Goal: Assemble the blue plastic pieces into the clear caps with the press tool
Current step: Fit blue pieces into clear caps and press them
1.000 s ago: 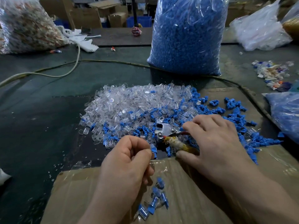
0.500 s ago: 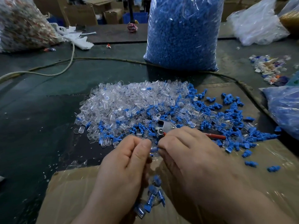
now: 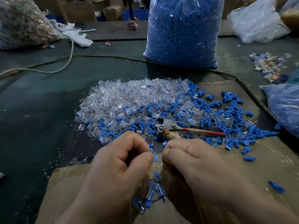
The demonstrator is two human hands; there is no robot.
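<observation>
Blue plastic piece [image 3: 155, 157]: small, square-faced, pinched at thumb tip of left hand [image 3: 123, 160], between both fists. Right hand [image 3: 192, 160] curled, hold hidden, cannot tell. Press tool [image 3: 168, 126] at 12 o'clock of hands, amid clear caps [image 3: 129, 101].

right hand [image 3: 191, 159] by left hand [image 3: 119, 160] pinching blue piece [image 3: 155, 157], press tool [image 3: 166, 125] uncovered

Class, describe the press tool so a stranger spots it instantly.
Find the tall bag of blue pieces at the back. Before it spreads the pile of clear caps; the press tool lies at its near edge. Only it is metal, red-handled.
</observation>
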